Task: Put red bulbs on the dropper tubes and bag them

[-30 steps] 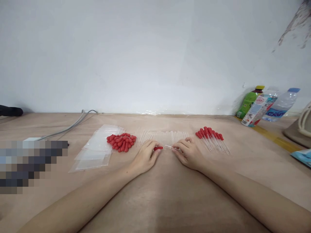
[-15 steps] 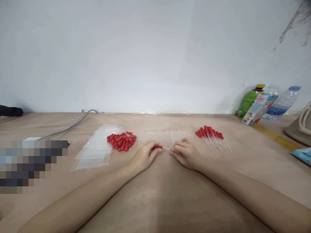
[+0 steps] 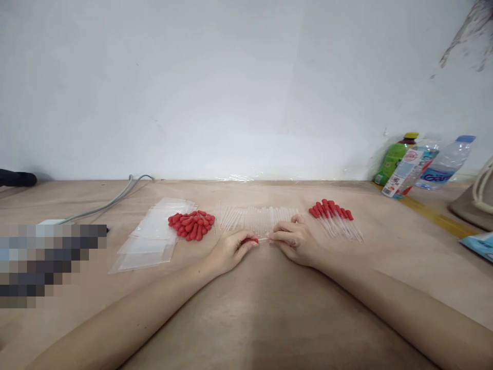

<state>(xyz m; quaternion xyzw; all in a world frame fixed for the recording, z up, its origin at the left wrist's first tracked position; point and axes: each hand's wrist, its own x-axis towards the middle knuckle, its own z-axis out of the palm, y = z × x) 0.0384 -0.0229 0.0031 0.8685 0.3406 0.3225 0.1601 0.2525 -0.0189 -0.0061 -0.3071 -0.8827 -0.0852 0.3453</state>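
Between thumb and fingers, my left hand (image 3: 232, 250) pinches a red rubber dropper bulb (image 3: 251, 240), mostly covered by the fingers. A thin clear dropper tube (image 3: 263, 239) runs from the bulb's mouth to my right hand (image 3: 295, 241), which is closed on its other end. Just beyond both hands lies a row of loose clear tubes (image 3: 258, 218). To the left is a heap of red bulbs (image 3: 192, 224). On the right, several droppers with red bulbs fitted on their tubes (image 3: 333, 216) lie side by side.
Clear plastic bags (image 3: 148, 239) lie fanned out under and beside the bulb heap. A grey cable (image 3: 111, 200) crosses the left of the table. Bottles (image 3: 410, 167) stand tilted at the back right, near a beige bag (image 3: 473, 203) and a blue packet (image 3: 479, 246).
My right hand has shifted slightly left toward my left hand, so less of the tube shows between them. My left hand has barely moved and still grips the bulb.
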